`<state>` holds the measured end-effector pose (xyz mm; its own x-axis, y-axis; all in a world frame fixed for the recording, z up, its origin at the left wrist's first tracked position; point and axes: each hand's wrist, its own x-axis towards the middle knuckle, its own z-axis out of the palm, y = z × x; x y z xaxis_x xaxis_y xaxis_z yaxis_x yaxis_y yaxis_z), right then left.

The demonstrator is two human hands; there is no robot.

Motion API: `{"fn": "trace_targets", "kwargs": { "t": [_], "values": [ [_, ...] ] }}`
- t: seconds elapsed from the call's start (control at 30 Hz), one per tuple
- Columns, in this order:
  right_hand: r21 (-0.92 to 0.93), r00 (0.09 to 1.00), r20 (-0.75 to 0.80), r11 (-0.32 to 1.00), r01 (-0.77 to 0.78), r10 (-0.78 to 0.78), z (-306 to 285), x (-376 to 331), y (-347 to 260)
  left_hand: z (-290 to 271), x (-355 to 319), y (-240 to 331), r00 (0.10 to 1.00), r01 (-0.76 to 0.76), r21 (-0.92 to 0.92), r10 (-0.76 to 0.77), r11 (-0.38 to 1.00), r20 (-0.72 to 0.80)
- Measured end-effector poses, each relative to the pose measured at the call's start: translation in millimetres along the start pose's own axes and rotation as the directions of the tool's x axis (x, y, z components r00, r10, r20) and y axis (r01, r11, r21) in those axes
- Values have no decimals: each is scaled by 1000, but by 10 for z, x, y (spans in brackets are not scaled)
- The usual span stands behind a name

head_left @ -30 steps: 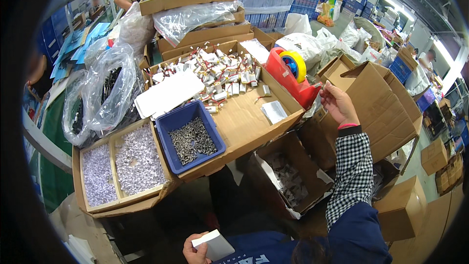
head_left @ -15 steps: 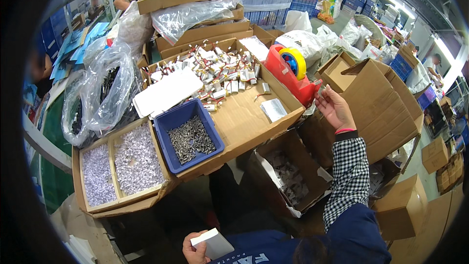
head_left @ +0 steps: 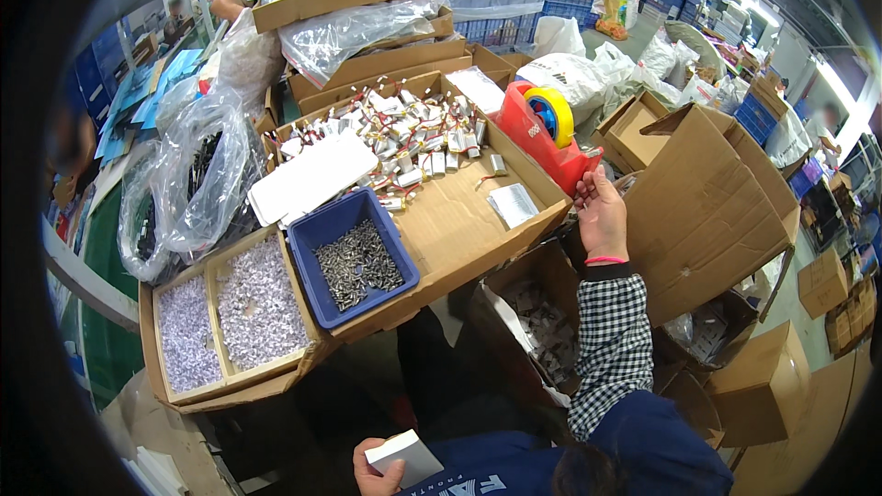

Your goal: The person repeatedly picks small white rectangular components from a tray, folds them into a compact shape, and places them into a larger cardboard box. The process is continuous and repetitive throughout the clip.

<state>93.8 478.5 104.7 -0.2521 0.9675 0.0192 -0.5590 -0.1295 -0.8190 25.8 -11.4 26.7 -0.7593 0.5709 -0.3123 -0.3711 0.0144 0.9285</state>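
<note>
White box (head_left: pixel 411 456) in left hand (head_left: pixel 375 470)

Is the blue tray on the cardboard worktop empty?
No. The blue tray holds a heap of small dark metal parts in its middle.

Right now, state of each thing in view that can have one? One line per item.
left hand: closed on a small white box, held near the body
right hand: open, fingertips at the red tape dispenser
tape dispenser: upright on the table corner, yellow roll loaded
blue bin: open, partly filled with small dark metal parts
divided cardboard tray: both compartments full of pale small pieces
large carton: flaps open
</note>
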Motion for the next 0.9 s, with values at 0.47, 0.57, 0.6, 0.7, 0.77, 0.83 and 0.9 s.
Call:
{"fn": "trace_targets", "kwargs": {
  "t": [0.47, 0.57, 0.6, 0.7, 0.77, 0.83, 0.9],
  "values": [
    [354, 990, 73, 931, 85, -118, -50, -145, 174, -58, 0, -24, 984, -166, 124, 157, 978, 81],
    [598, 940, 274, 802, -2, -202, -26, -393, 46, -8, 37, 19, 983, -134, -150, 112, 980, -145],
    [628, 938, 321, 772, -104, -134, 1, -540, 23, -2, 63, 43, 975, -159, -129, 135, 979, -174],
    [581, 842, 528, 677, -452, 109, 178, -1146, 194, 5, 188, 129, 951, -202, -20, 191, 979, -242],
    [340, 673, 673, 681, -649, 305, 345, -1619, 453, 34, 263, 193, 926, -298, 162, 326, 941, -190],
    [48, 479, 723, 654, -755, 499, 481, -2052, 662, 100, 325, 242, 894, -431, 73, 437, 899, -99],
    [-109, 334, 746, 601, -792, 576, 599, -2411, 846, 140, 385, 276, 882, -468, 20, 469, 883, -49]
  ]
}}
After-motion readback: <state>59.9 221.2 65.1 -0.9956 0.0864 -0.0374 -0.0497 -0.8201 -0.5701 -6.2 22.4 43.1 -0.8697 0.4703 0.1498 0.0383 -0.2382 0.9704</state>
